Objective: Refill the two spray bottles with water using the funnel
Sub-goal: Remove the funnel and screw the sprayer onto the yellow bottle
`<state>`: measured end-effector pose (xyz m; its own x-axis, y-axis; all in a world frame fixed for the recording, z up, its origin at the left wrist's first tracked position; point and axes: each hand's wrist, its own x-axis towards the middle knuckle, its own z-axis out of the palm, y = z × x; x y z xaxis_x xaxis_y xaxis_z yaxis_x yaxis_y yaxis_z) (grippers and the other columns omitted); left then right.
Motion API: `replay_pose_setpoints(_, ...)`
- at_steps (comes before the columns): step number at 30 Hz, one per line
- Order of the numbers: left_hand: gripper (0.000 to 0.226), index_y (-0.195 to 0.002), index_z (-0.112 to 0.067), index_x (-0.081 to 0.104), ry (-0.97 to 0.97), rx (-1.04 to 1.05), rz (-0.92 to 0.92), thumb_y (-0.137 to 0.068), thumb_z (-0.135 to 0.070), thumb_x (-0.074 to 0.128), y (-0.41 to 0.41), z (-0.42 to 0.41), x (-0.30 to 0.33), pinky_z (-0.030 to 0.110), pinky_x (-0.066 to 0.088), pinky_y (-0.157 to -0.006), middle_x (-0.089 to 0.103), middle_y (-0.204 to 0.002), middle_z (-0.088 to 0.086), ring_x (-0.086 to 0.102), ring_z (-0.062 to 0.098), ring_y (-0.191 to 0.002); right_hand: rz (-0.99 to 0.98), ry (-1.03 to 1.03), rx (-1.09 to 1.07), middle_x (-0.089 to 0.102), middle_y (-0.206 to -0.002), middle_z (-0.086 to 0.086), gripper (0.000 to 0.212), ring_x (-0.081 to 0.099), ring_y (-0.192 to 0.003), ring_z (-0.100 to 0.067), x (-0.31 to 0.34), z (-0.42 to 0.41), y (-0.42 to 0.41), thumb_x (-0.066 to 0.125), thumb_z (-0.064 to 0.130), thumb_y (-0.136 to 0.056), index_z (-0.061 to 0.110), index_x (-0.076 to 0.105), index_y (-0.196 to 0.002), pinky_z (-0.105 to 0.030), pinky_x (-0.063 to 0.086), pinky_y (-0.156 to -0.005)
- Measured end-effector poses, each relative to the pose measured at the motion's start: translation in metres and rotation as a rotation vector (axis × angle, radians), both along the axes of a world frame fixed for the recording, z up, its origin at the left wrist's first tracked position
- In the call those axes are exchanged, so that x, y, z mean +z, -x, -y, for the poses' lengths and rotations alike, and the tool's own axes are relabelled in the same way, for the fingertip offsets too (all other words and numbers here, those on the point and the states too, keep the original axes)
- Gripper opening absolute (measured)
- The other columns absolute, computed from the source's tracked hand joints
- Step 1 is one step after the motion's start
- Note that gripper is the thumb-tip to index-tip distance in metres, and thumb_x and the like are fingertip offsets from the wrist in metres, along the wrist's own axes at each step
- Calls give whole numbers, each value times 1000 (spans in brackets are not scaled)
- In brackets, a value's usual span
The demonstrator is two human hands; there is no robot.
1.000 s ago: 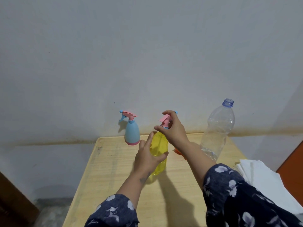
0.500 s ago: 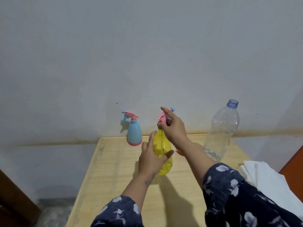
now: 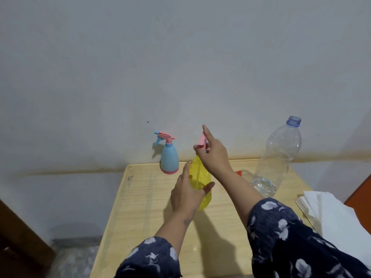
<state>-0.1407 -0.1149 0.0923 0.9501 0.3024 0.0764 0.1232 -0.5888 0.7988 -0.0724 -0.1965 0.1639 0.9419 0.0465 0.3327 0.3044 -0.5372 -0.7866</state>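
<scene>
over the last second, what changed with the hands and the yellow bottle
The right hand has turned the pink spray head of the yellow bottle, which now stands more on end; its index finger has straightened. The left hand still grips the bottle's body. The blue spray bottle, clear bottle and tissues stayed put.

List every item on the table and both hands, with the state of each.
Yellow sprayer: upright, pink spray head on.
Blue sprayer: upright by the wall, head on, untouched.
Clear bottle: upright, uncapped, little water at the bottom.
Paper stack: lying flat at the table's right edge.
Left hand: holds the yellow body.
Right hand: grips the spray head.
</scene>
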Motion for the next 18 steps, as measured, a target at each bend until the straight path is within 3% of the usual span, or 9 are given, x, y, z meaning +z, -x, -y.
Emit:
replay_pose_setpoints(3, 95, -146, -47, 14, -64, -17, -52, -70, -76, 62, 7, 6, -5, 33, 48, -81, 50, -138, -9, 55, 22, -118, -119, 36, -42, 34, -121, -11, 74, 49, -107, -29, -11, 2, -5, 53, 46, -91, 44, 7, -149, -36, 40, -100)
replay_pose_setpoints(6, 93, -147, -49, 10, -141, -107, -59, -72, -77, 58, 14, 8, -14, 36, 48, -81, 49, -140, -10, 56, 24, -118, -209, -97, -6, 30, -152, -5, 73, 54, -118, -32, -20, 9, -1, 48, 42, -96, 39, 0, -150, -39, 43, -100)
replay_pose_setpoints(7, 91, -147, -49, 10, -139, -189, -65, -74, -76, 57, 15, 5, -19, 37, 48, -84, 48, -142, -11, 56, 23, -120, -213, -160, -16, 29, -154, 2, 68, 58, -113, -32, -22, 12, 3, 45, 40, -98, 38, 3, -151, -40, 49, -94)
replay_pose_setpoints(10, 67, -145, -50, 23, 87, -455, -163, -87, -65, 53, 20, -12, -35, 42, 48, -97, 56, -136, -6, 60, 19, -113, -219, -275, -62, 39, -145, 5, 52, 66, -78, -27, -28, 29, 17, 39, 40, -100, 37, 21, -148, -31, 58, -61)
replay_pose_setpoints(12, 52, -142, -40, 38, 143, -437, -265, -94, -56, 48, 24, -26, -47, 43, 49, -96, 64, -120, 1, 63, 21, -104, -249, -280, -91, 52, -122, -3, 44, 63, -74, -21, -36, 45, 29, 40, 41, -100, 33, 34, -143, -27, 56, -53)
replay_pose_setpoints(14, 43, -136, -29, 49, 59, -389, -355, -95, -44, 53, 31, -37, -56, 39, 50, -95, 65, -110, -2, 63, 20, -102, -311, -233, -104, 55, -96, 0, 39, 62, -79, -22, -45, 63, 44, 42, 42, -99, 30, 43, -136, -42, 59, -63)
replay_pose_setpoints(16, 41, -132, -27, 53, 30, -358, -429, -93, -36, 57, 37, -42, -61, 38, 51, -95, 65, -104, -5, 63, 17, -100, -380, -142, -113, 54, -88, 7, 36, 62, -80, -19, -62, 82, 63, 43, 41, -98, 24, 49, -130, -53, 56, -77)
replay_pose_setpoints(18, 40, -133, -27, 52, 1, -335, -477, -93, -35, 56, 43, -43, -59, 34, 51, -91, 64, -102, -6, 63, 15, -94, -446, -103, -125, 58, -86, 3, 36, 65, -81, -21, -80, 101, 85, 44, 45, -97, 23, 52, -125, -54, 56, -77)
